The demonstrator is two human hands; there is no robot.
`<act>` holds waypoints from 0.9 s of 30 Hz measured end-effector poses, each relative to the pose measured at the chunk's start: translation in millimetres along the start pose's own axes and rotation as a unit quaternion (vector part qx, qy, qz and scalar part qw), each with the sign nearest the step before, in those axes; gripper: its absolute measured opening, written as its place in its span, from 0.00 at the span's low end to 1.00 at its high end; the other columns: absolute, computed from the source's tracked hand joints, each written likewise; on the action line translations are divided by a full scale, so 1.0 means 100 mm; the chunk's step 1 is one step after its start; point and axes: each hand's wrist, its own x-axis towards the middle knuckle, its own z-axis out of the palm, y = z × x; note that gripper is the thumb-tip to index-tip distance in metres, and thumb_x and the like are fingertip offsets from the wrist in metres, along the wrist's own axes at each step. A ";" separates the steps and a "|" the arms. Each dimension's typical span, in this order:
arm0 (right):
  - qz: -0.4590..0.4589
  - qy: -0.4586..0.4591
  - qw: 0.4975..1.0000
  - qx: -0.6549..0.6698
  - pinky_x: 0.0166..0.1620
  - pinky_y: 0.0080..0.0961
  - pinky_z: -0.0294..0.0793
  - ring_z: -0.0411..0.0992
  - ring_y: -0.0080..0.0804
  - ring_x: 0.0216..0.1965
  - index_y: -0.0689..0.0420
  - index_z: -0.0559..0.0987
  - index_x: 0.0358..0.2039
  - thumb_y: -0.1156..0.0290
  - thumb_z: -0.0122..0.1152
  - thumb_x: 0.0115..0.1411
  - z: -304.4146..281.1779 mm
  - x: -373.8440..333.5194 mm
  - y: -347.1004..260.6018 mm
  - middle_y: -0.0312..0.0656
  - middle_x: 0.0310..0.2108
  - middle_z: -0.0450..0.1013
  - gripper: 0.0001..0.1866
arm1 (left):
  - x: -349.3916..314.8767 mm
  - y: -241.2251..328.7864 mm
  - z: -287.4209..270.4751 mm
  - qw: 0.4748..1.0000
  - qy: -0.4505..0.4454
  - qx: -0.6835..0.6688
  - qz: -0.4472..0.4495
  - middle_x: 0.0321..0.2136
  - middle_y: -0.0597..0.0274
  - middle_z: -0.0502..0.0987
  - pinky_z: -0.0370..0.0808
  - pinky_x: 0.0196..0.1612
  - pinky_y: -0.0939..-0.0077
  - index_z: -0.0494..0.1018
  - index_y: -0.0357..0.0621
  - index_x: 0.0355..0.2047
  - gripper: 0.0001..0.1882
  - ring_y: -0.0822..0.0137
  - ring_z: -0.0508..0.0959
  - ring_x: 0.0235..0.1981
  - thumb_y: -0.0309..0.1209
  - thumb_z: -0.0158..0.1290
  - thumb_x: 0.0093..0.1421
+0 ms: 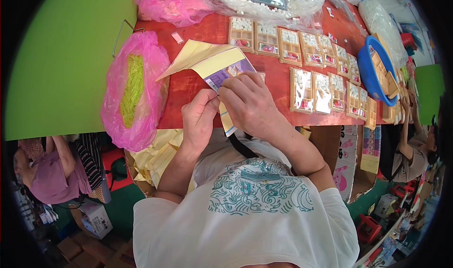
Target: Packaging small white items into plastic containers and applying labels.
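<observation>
Fingers (pixel 236 85) of the left hand (pixel 198 117) and right hand (pixel 249 103) clamp 1 card (pixel 221 64), which spreads out beyond them; trays (pixel 302 91) lie right of the fingers, a pink bag (pixel 152 74) left.

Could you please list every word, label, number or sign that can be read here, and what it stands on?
I copy out no wording; print shows here:
Purple panel of the card sheet in both hands: lettering and barcode, too small to read.
Boxes: coloured labels, too small to read.
Carton, right: larger dark characters, not copied.
</observation>
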 end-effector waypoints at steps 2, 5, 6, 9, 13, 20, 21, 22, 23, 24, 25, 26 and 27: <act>0.005 -0.026 0.999 0.022 0.44 0.34 0.69 0.71 0.37 0.33 0.60 0.76 0.33 0.80 0.61 0.45 0.00 0.02 0.01 0.40 0.32 0.71 0.12 | 0.00 0.00 -0.01 1.000 -0.006 0.021 -0.002 0.24 0.67 0.74 0.69 0.32 0.83 0.72 0.33 0.36 0.06 0.80 0.70 0.27 0.25 0.48 0.65; 0.044 -0.054 0.996 0.054 0.40 0.33 0.72 0.72 0.41 0.33 0.61 0.75 0.32 0.81 0.62 0.46 -0.02 0.03 0.03 0.42 0.33 0.72 0.11 | 0.02 -0.01 -0.02 0.999 -0.012 0.035 -0.007 0.24 0.66 0.74 0.69 0.32 0.83 0.72 0.33 0.35 0.06 0.80 0.69 0.27 0.24 0.48 0.65; 0.044 -0.054 0.996 0.054 0.40 0.33 0.72 0.72 0.41 0.33 0.61 0.75 0.32 0.81 0.62 0.46 -0.01 0.02 0.05 0.42 0.33 0.72 0.11 | 0.02 0.01 -0.01 1.000 -0.016 0.012 -0.008 0.24 0.66 0.74 0.69 0.32 0.83 0.72 0.33 0.35 0.06 0.80 0.69 0.28 0.24 0.48 0.65; 0.125 -0.048 0.974 0.183 0.38 0.34 0.74 0.74 0.43 0.34 0.61 0.75 0.32 0.81 0.62 0.48 0.01 0.00 0.11 0.44 0.34 0.73 0.10 | 0.03 -0.02 -0.01 0.999 -0.022 -0.025 -0.009 0.25 0.66 0.74 0.69 0.32 0.82 0.72 0.33 0.35 0.06 0.79 0.70 0.28 0.24 0.47 0.65; 0.041 -0.033 0.990 0.134 0.34 0.34 0.75 0.75 0.43 0.34 0.61 0.75 0.32 0.81 0.63 0.50 0.02 0.01 0.13 0.43 0.34 0.73 0.09 | 0.05 0.01 -0.01 0.998 -0.022 -0.048 -0.024 0.26 0.65 0.76 0.70 0.34 0.82 0.72 0.32 0.35 0.06 0.79 0.72 0.28 0.24 0.47 0.65; 0.083 -0.078 0.982 0.153 0.34 0.34 0.74 0.74 0.43 0.32 0.61 0.74 0.32 0.83 0.59 0.52 -0.05 0.06 0.09 0.44 0.32 0.73 0.07 | 0.05 0.01 -0.03 0.999 -0.034 0.007 -0.010 0.27 0.65 0.76 0.71 0.34 0.82 0.72 0.33 0.35 0.06 0.78 0.72 0.30 0.24 0.47 0.64; 0.083 -0.078 0.982 0.153 0.34 0.34 0.74 0.74 0.43 0.32 0.61 0.74 0.32 0.83 0.59 0.52 -0.03 0.06 0.11 0.44 0.32 0.73 0.07 | 0.06 -0.01 -0.03 0.999 -0.039 -0.030 -0.020 0.27 0.65 0.75 0.70 0.35 0.82 0.72 0.33 0.35 0.06 0.78 0.72 0.29 0.24 0.47 0.64; 0.099 -0.068 0.975 0.186 0.34 0.33 0.74 0.75 0.43 0.32 0.62 0.74 0.32 0.83 0.58 0.53 0.00 0.05 0.14 0.44 0.32 0.73 0.06 | 0.06 -0.04 -0.03 0.996 -0.045 -0.068 -0.028 0.26 0.66 0.75 0.70 0.35 0.82 0.72 0.33 0.35 0.06 0.78 0.71 0.29 0.24 0.47 0.65; 0.115 -0.058 0.967 0.218 0.34 0.32 0.74 0.75 0.43 0.32 0.62 0.74 0.32 0.83 0.58 0.54 0.03 0.03 0.16 0.44 0.31 0.73 0.05 | 0.06 -0.06 -0.03 0.996 -0.045 -0.069 -0.028 0.26 0.66 0.75 0.70 0.35 0.82 0.72 0.33 0.35 0.06 0.78 0.71 0.29 0.24 0.47 0.65; 0.115 -0.058 0.968 0.217 0.34 0.32 0.74 0.75 0.43 0.32 0.62 0.74 0.32 0.83 0.58 0.54 0.05 0.02 0.18 0.44 0.31 0.73 0.05 | 0.06 -0.08 -0.03 0.995 -0.047 -0.077 -0.031 0.26 0.66 0.75 0.69 0.35 0.83 0.72 0.33 0.34 0.06 0.79 0.71 0.30 0.25 0.47 0.65; 0.124 -0.049 0.963 0.232 0.35 0.31 0.74 0.75 0.42 0.32 0.62 0.75 0.33 0.82 0.57 0.55 0.07 0.01 0.19 0.44 0.31 0.73 0.05 | 0.06 -0.09 -0.04 0.995 -0.048 -0.084 -0.035 0.26 0.67 0.74 0.69 0.35 0.84 0.72 0.34 0.34 0.07 0.79 0.71 0.30 0.25 0.47 0.65; 0.133 -0.040 0.959 0.247 0.35 0.30 0.74 0.75 0.40 0.31 0.62 0.76 0.34 0.82 0.57 0.57 0.08 0.00 0.20 0.44 0.31 0.73 0.05 | 0.07 -0.10 -0.03 0.995 -0.048 -0.084 -0.035 0.26 0.67 0.74 0.69 0.35 0.84 0.72 0.34 0.34 0.07 0.79 0.71 0.30 0.25 0.47 0.65; 0.133 -0.039 0.959 0.247 0.35 0.30 0.74 0.75 0.40 0.31 0.62 0.76 0.34 0.82 0.57 0.57 0.07 0.01 0.22 0.44 0.31 0.73 0.05 | 0.07 -0.11 -0.03 0.993 -0.041 -0.105 -0.037 0.27 0.67 0.74 0.69 0.36 0.84 0.72 0.34 0.34 0.07 0.79 0.71 0.30 0.25 0.47 0.65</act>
